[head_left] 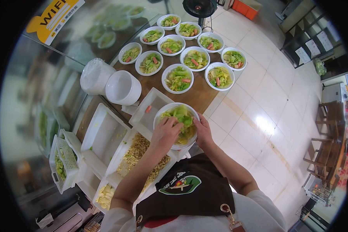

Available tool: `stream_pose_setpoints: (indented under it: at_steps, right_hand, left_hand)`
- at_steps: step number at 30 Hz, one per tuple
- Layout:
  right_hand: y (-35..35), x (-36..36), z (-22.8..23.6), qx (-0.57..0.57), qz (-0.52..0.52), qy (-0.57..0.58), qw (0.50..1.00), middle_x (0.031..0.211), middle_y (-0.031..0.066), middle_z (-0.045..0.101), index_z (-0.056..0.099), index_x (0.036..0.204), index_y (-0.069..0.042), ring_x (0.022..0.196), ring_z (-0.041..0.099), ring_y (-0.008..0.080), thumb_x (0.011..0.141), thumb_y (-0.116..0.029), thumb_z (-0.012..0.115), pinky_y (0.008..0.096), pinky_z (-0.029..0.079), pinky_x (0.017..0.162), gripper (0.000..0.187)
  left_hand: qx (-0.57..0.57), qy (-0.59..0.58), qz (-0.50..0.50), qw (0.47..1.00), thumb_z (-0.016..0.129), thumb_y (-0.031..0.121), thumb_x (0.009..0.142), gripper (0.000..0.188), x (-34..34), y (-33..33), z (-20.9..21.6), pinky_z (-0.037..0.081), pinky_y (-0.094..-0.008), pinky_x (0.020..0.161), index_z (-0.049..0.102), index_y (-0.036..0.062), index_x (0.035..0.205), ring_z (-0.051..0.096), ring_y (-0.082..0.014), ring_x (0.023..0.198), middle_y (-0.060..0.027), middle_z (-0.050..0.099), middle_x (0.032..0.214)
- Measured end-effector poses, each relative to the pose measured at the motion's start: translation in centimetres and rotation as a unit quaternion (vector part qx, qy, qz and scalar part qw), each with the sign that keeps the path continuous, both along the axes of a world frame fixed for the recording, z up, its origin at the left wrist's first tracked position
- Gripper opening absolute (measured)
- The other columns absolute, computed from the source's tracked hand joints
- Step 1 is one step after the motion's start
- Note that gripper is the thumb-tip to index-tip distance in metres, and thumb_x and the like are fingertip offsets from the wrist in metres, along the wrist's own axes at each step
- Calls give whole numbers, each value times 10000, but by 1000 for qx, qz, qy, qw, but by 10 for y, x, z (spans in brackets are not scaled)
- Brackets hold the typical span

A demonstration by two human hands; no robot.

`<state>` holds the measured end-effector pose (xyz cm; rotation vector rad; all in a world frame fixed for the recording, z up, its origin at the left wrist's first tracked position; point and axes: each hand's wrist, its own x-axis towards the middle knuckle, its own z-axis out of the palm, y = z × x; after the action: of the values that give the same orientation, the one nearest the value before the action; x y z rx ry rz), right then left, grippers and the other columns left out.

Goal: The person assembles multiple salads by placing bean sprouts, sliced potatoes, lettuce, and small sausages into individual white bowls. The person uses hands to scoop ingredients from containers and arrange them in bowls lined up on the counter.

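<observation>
In front of me is a white round bowl (157, 124) holding green lettuce leaves (185, 116) and paler yellowish pieces. My right hand (203, 131) grips its right rim, thumb on top. Curled into the bowl from the left, my left hand (167, 133) has its fingers bent on the leaves; the fingertips are partly hidden. Under and beside the bowl sits a white bin (155, 99) with a pink sausage piece (148, 109) in it. Nearer me, a bin of brownish shredded food (133, 150) lies beneath my left forearm.
Several filled bowls (181, 80) with lettuce and sausage cover the brown table (205, 94). Stacked empty bowls (123, 87) stand left, by a bagged stack (96, 75). Further left are a white tray (104, 127), a perforated basket (63, 162) and glass panels. A fan (199, 7) stands behind.
</observation>
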<state>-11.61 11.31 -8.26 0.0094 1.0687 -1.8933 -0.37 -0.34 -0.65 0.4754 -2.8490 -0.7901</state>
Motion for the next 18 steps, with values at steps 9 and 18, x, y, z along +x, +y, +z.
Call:
stream_pose_setpoints:
  at_steps: [9, 18]
  right_hand:
    - [11, -31, -10, 46, 9, 55, 997, 1039, 61, 589, 493, 1186, -18, 948, 552, 159, 908, -150, 506, 292, 462, 829, 308]
    - [14, -43, 3, 34, 47, 12, 998, 1139, 152, 556, 423, 1238, 11, 1012, 575, 245, 873, -138, 495, 364, 490, 857, 400]
  left_hand:
    - [563, 209, 237, 763, 566, 37, 853, 122, 14, -25, 21, 444, -247, 791, 590, 45, 972, 554, -104, 764, -19, 588, 863]
    - [63, 262, 607, 747, 524, 351, 896, 366, 458, -210, 95, 431, -278, 761, 551, 67, 1125, 537, -142, 854, -41, 577, 963]
